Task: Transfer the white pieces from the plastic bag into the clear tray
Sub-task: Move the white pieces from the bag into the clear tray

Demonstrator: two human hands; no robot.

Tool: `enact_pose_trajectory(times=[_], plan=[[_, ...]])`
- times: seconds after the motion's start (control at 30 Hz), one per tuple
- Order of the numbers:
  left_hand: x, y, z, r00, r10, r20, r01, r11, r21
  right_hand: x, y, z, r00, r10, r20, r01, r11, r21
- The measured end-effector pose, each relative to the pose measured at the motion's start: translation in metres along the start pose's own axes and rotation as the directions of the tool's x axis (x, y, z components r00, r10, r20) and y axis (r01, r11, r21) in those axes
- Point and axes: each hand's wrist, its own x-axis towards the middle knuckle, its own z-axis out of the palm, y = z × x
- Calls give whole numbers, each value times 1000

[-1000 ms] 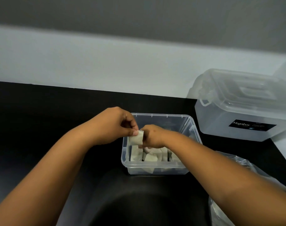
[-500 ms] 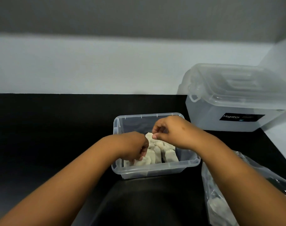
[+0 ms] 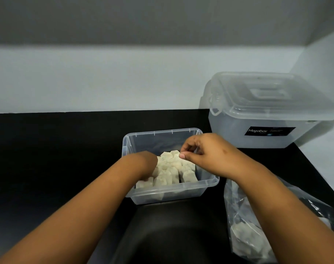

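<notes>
The clear tray [image 3: 162, 133] stands on the black counter, holding several white pieces [image 3: 173, 169] on edge in rows. My left hand [image 3: 146, 163] reaches down into the tray's left side; its fingers are hidden among the pieces, so any grip is unseen. My right hand [image 3: 204, 152] hovers over the tray's right rim, fingers loosely curled, thumb and forefinger slightly apart just above the back row, nothing visible between them. The plastic bag [image 3: 244, 225] lies at the lower right under my right forearm, with more white pieces showing through it.
A large lidded clear storage box [image 3: 267, 119] with a black label stands at the back right against the wall. A dark sink basin [image 3: 172, 235] opens just in front of the tray. The white wall runs along the counter's back edge.
A second ago both hands held one white piece above the tray. My left hand has since gone down into the tray's left side, and my right hand has shifted to the right rim.
</notes>
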Motion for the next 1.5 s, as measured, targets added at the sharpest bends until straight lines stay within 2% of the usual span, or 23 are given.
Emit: enact_pose_trajectory(times=[0.2,0.3,0.4,0.5,0.6,0.63,0.7,0.87,0.97,1.13,1.37,1.5], plan=[[-12,11,-6,988,-100,-116,114,986,121,-27,20,-14,999,5,-34,-5,1000,14],[-20,26,-18,962,-124,-245,141,989,53,-43,29,-22,999,23,-35,-22,1000,13],[-35,53,-35,897,-113,-427,120,993,-12,-61,42,-33,998,37,-53,-36,999,17],[-54,92,-42,786,-79,-614,26,995,-94,-85,64,-48,993,78,-87,-75,997,35],[-71,137,-33,648,56,-759,-201,974,-99,-111,93,-63,987,135,-83,-133,991,26],[-72,155,-28,626,96,-774,-273,956,-103,-124,106,-67,984,163,-76,-162,987,21],[-69,177,-16,633,158,-758,-364,925,-111,-141,126,-69,975,218,-31,-219,976,-3],[-45,234,26,740,340,-581,-453,890,-56,-180,175,-51,931,315,184,-306,949,-74],[-30,253,51,796,416,-439,-469,883,-14,-186,194,-29,943,284,171,-270,957,-103],[-31,259,67,852,442,-282,-440,895,73,-183,200,2,958,191,215,-157,974,-164],[-33,255,81,872,420,-250,-364,900,241,-186,198,10,973,65,222,-14,975,-223],[-33,253,91,852,439,-285,-358,886,295,-186,203,15,976,33,216,25,965,-261]])
